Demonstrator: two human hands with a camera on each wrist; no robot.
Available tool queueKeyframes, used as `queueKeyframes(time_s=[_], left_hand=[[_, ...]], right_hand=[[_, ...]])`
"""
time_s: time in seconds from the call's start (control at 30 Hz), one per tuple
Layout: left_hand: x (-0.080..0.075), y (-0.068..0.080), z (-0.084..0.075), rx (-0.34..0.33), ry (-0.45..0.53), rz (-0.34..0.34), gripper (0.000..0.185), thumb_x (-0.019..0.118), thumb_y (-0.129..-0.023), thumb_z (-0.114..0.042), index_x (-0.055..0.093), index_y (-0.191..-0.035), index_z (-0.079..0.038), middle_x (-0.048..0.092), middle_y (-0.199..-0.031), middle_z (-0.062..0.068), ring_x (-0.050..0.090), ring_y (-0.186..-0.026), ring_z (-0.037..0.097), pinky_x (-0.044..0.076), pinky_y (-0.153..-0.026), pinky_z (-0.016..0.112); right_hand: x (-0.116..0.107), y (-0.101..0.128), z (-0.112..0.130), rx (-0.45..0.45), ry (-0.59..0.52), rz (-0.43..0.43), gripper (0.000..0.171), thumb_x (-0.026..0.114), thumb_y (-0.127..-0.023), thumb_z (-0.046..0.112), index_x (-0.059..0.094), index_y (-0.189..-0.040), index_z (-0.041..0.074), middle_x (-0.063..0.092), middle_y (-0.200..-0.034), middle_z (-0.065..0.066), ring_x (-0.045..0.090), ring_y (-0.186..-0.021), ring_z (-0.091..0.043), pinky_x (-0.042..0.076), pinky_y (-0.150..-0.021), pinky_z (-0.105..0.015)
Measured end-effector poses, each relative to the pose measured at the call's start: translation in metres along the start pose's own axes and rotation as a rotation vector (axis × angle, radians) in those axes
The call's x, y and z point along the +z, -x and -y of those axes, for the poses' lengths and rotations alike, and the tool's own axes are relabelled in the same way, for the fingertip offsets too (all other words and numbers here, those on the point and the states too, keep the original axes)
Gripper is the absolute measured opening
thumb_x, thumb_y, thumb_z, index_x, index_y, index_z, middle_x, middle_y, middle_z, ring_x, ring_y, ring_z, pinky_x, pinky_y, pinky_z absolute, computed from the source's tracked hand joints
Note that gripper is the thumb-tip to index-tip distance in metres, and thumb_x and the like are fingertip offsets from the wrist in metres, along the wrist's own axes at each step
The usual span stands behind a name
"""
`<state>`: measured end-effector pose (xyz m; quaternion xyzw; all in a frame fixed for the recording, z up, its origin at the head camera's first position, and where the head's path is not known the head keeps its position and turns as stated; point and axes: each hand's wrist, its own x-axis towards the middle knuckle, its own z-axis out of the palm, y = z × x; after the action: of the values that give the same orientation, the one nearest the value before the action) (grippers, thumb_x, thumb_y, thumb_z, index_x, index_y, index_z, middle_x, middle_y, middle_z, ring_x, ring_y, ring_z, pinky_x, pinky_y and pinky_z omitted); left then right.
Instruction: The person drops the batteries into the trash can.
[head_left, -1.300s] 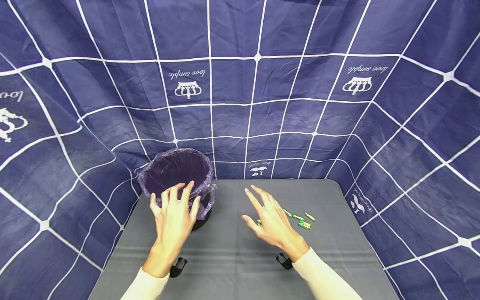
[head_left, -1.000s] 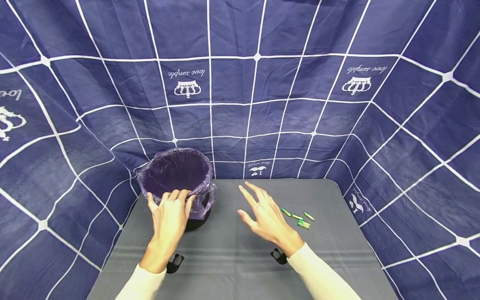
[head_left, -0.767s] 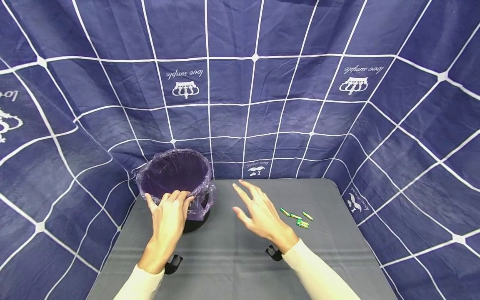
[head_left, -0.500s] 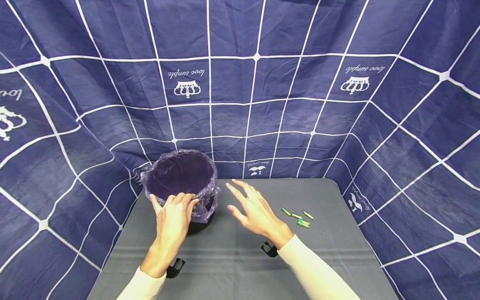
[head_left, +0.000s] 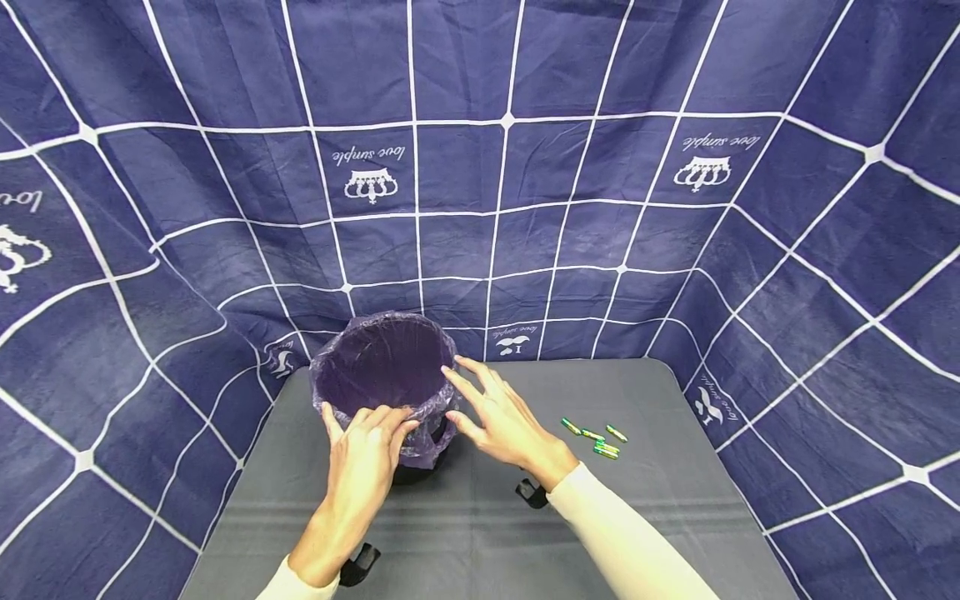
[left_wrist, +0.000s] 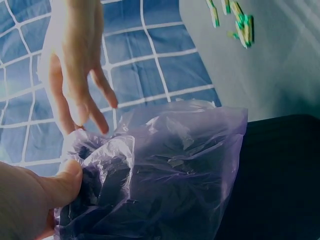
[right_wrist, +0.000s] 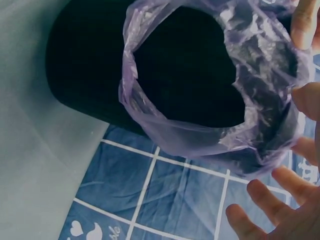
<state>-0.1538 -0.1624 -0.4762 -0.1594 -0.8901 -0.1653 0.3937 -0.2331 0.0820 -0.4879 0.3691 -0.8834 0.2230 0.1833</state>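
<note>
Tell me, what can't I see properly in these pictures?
Part of the near rim of the black bin: head view, behind the left hand.
Part of the right hand: right wrist view, cut off by the right edge.
Any print on the green-and-yellow pieces: head view, too small.

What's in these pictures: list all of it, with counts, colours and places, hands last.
Bin: 1, black, on the table, left of the batteries in the head view.
Bag: 1, see-through purple, lining the bin and folded over its rim.
Batteries, by their look: 5, green and yellow, lying loose on the table.
Table: 1, grey, under the bin.
Cloth: number of pieces unclear, blue with white lines, behind and beside the table.
Clips: 2, black, one by each wrist.
Sleeves: 2, cream, on the forearms.
Left hand: 1, bare, gripping the bag's near edge.
Right hand: 1, bare, at the bag's right edge, contact unclear.
</note>
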Motion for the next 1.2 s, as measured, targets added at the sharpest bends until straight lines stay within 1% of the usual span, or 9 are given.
queueKeyframes(time_s=[0.23,0.37,0.47,0.6,0.77,0.9,1.0,1.1,1.2], left_hand=[[0.001,0.004,-0.009,0.048,0.049,0.016,0.02,0.088,-0.095,-0.025,0.09,-0.109,-0.011,0.084,-0.092,0.0,0.078,-0.087,0.029,0.032,-0.111,0.104],[0.001,0.005,-0.01,0.067,0.099,0.034,0.02,0.089,-0.094,-0.024,0.09,-0.109,-0.011,0.084,-0.093,-0.001,0.077,-0.088,0.025,0.029,-0.114,0.104],[0.0,0.005,-0.009,0.08,0.135,0.048,0.021,0.091,-0.091,-0.022,0.09,-0.109,-0.011,0.085,-0.093,-0.002,0.077,-0.09,0.023,0.028,-0.115,0.104],[-0.003,0.007,-0.009,0.091,0.169,0.07,0.022,0.093,-0.089,-0.021,0.09,-0.108,-0.012,0.086,-0.094,-0.004,0.078,-0.09,0.02,0.029,-0.115,0.102],[-0.013,0.008,-0.002,0.08,0.2,0.111,0.013,0.095,-0.091,-0.024,0.089,-0.102,-0.02,0.084,-0.094,-0.009,0.077,-0.093,0.017,0.033,-0.12,0.097],[-0.021,-0.001,0.009,0.006,0.238,0.136,0.01,0.093,-0.097,-0.025,0.089,-0.106,-0.024,0.085,-0.108,-0.007,0.078,-0.111,0.024,0.033,-0.126,0.091],[-0.022,-0.012,0.019,-0.091,0.25,0.162,0.023,0.089,-0.102,-0.028,0.088,-0.125,-0.021,0.082,-0.135,0.002,0.073,-0.135,0.036,0.029,-0.13,0.089],[-0.02,-0.025,0.031,-0.204,0.225,0.24,0.044,0.083,-0.108,-0.038,0.079,-0.147,-0.018,0.069,-0.162,0.013,0.06,-0.154,0.048,0.022,-0.132,0.091],[-0.016,-0.039,0.045,-0.294,0.175,0.362,0.065,0.075,-0.112,-0.052,0.066,-0.164,-0.015,0.051,-0.179,0.021,0.046,-0.165,0.057,0.019,-0.132,0.093]], right_hand=[[-0.003,0.007,-0.009,0.002,0.002,0.005,0.063,0.075,-0.115,0.035,0.056,-0.175,0.024,0.043,-0.185,-0.014,0.059,-0.16,-0.041,0.055,-0.125,-0.062],[-0.006,0.012,-0.012,-0.009,-0.006,-0.02,0.043,0.078,-0.114,0.034,0.071,-0.155,0.026,0.049,-0.182,-0.013,0.057,-0.162,-0.041,0.053,-0.127,-0.063],[-0.008,0.017,-0.014,-0.024,0.018,-0.039,0.029,0.08,-0.111,0.035,0.076,-0.139,0.027,0.055,-0.177,-0.011,0.056,-0.163,-0.042,0.052,-0.128,-0.062],[-0.01,0.024,-0.012,-0.048,0.058,-0.074,0.025,0.083,-0.106,0.039,0.076,-0.125,0.026,0.064,-0.166,-0.01,0.058,-0.157,-0.044,0.055,-0.125,-0.061],[-0.009,0.03,-0.004,-0.059,0.052,-0.111,0.026,0.085,-0.102,0.04,0.076,-0.12,0.025,0.069,-0.154,-0.007,0.058,-0.15,-0.045,0.059,-0.118,-0.06],[-0.008,0.033,0.004,-0.049,0.043,-0.143,0.026,0.086,-0.101,0.041,0.076,-0.118,0.025,0.071,-0.147,-0.006,0.059,-0.147,-0.046,0.06,-0.117,-0.061],[-0.008,0.036,0.01,-0.026,0.033,-0.148,0.025,0.085,-0.102,0.042,0.077,-0.118,0.025,0.071,-0.145,-0.004,0.059,-0.145,-0.045,0.057,-0.119,-0.061],[-0.007,0.039,0.015,-0.008,0.019,-0.16,0.025,0.085,-0.102,0.043,0.078,-0.117,0.024,0.072,-0.143,-0.003,0.059,-0.145,-0.045,0.056,-0.12,-0.061],[-0.006,0.042,0.02,0.002,0.003,-0.181,0.026,0.087,-0.1,0.042,0.078,-0.116,0.024,0.073,-0.141,-0.003,0.059,-0.145,-0.045,0.057,-0.12,-0.061]])
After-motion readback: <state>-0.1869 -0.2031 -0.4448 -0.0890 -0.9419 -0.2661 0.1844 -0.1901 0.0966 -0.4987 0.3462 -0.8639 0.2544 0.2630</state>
